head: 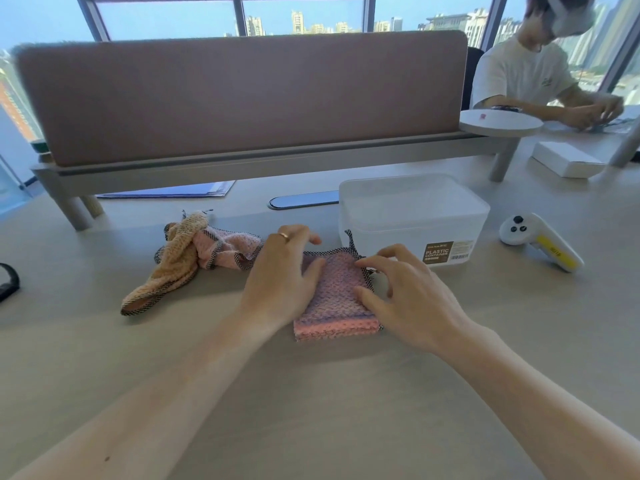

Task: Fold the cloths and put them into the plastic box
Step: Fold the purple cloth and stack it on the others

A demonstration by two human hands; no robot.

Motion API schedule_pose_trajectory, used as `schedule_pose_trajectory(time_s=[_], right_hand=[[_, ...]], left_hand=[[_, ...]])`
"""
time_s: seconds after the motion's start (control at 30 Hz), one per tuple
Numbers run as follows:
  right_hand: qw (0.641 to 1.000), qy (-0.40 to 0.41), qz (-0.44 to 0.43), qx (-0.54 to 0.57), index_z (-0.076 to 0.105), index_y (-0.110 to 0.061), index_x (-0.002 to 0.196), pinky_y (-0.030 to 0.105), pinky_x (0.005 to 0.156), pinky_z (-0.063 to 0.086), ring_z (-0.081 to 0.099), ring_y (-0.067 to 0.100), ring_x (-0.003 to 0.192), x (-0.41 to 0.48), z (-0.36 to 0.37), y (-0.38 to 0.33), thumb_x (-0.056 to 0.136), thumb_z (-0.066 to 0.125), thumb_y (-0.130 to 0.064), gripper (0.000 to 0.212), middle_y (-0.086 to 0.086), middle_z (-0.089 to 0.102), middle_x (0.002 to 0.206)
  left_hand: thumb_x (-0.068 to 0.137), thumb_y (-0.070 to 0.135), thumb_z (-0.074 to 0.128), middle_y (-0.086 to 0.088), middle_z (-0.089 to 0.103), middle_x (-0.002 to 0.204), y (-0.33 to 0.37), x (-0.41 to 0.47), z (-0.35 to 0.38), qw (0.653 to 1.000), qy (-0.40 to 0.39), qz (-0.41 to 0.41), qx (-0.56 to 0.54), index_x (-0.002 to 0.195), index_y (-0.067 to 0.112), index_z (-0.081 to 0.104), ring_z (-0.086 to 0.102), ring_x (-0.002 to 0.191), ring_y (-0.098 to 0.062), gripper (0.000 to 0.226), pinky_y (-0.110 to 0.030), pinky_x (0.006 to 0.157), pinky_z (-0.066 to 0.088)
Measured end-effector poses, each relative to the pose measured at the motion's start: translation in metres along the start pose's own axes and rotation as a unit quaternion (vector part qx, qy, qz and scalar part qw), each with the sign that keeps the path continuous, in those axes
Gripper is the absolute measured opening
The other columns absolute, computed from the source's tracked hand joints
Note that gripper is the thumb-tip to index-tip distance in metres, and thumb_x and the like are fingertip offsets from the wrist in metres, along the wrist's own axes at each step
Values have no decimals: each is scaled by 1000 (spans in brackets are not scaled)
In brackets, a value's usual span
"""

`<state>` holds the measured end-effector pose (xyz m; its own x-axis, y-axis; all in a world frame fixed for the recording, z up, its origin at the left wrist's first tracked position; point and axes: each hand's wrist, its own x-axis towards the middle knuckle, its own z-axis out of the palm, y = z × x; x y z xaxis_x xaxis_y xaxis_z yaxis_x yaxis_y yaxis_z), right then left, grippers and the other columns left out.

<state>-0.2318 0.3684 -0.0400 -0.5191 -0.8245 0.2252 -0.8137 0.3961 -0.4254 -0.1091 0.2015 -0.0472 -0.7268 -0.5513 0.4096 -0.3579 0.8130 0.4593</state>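
A pink cloth [335, 299] with dark checked trim lies folded into a small stack on the desk in front of me. My left hand [282, 271] rests flat on its left side, fingers spread. My right hand [405, 292] presses on its right edge, fingertips curled at the trim. Neither hand lifts the cloth. Left of it lie a crumpled pale pink cloth [225, 249] and a crumpled beige cloth [173, 265]. The translucent plastic box [412, 216] stands just behind the folded cloth to the right; its inside looks bare.
A white controller [540, 242] lies right of the box. A padded divider on a grey rail [242, 98] closes the desk's far side. A white carton [564, 159] sits far right, where another person works. A black object [8, 280] pokes in at the left edge.
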Motion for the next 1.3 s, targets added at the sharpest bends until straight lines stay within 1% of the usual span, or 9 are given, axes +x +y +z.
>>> schedule_pose_trajectory(time_s=[0.1, 0.2, 0.37, 0.57, 0.73, 0.83, 1.03, 1.17, 1.3], right_hand=[[997, 9, -58, -54, 49, -34, 144, 35, 84, 52, 49, 16, 123, -1, 5, -9, 100, 52, -42, 45, -11, 39, 144], [996, -36, -51, -64, 38, -32, 152, 38, 95, 52, 35, 16, 137, -5, 18, -12, 103, 45, -38, 51, -10, 27, 156], [999, -37, -8, -10, 29, -26, 158, 38, 109, 45, 28, 14, 146, -16, 28, -9, 105, 39, -37, 55, -12, 14, 163], [997, -46, 18, 62, 26, -22, 160, 23, 116, 27, 27, 11, 149, -24, 28, -8, 106, 39, -29, 56, -11, 10, 168], [996, -69, 9, 58, 14, -25, 163, 15, 117, 10, 12, 8, 155, -28, 32, 1, 109, 32, -34, 58, -8, 8, 171], [997, -77, -6, 24, 9, -30, 163, 20, 122, 11, 11, 9, 156, -31, 34, 6, 109, 27, -36, 57, -8, 7, 171], [999, -25, -31, 27, 14, -39, 161, 19, 121, 5, -1, 1, 155, -36, 24, 6, 109, 27, -34, 54, -18, 3, 170], [989, -48, -98, -99, 3, -34, 162, 31, 127, 1, -22, 3, 153, -41, 21, 3, 101, 7, -55, 64, -18, -12, 169], [993, -37, -80, -73, -11, -42, 159, 29, 126, 1, -25, 0, 151, -48, 13, 8, 93, 4, -71, 74, -23, -20, 166]], left_hand=[[102, 45, 45, 1, 30, 165, 10, -15, 9, 989, -130, 24, 70, 155, 27, 37, 22, 153, -20, 56, -39, 125, 14], [104, 53, 31, 6, 9, 172, 5, -20, 18, 973, -210, -25, 96, 162, 33, 14, -1, 158, -16, 64, -41, 128, -3], [101, 61, 30, 3, 4, 172, 3, -23, 19, 975, -195, -11, 104, 162, 37, 11, -6, 158, -17, 68, -44, 127, -2], [88, 76, 21, 11, -5, 171, -5, -32, 16, 976, -202, 48, 63, 162, 38, 8, -14, 156, -10, 84, -47, 128, 6], [85, 81, 45, 13, -5, 171, -11, -42, 9, 979, -188, 69, 47, 163, 32, 4, -17, 155, -7, 101, -39, 129, 3], [92, 71, 48, 12, -9, 171, -21, -48, 8, 974, -197, 88, 64, 163, 30, 1, -21, 154, -6, 95, -37, 129, 3], [98, 68, 34, 13, -7, 171, -30, -63, -11, 969, -179, 146, 85, 163, 34, 4, -20, 153, -1, 79, -34, 128, -2], [97, 68, 36, 19, -7, 170, -43, -65, -36, 975, -183, 118, 46, 161, 40, 3, -15, 153, 2, 78, -32, 127, -3], [95, 44, 56, 11, 35, 161, -96, -39, -80, 999, -28, -7, 17, 150, 34, 42, 26, 152, -11, 58, -29, 119, 22]])
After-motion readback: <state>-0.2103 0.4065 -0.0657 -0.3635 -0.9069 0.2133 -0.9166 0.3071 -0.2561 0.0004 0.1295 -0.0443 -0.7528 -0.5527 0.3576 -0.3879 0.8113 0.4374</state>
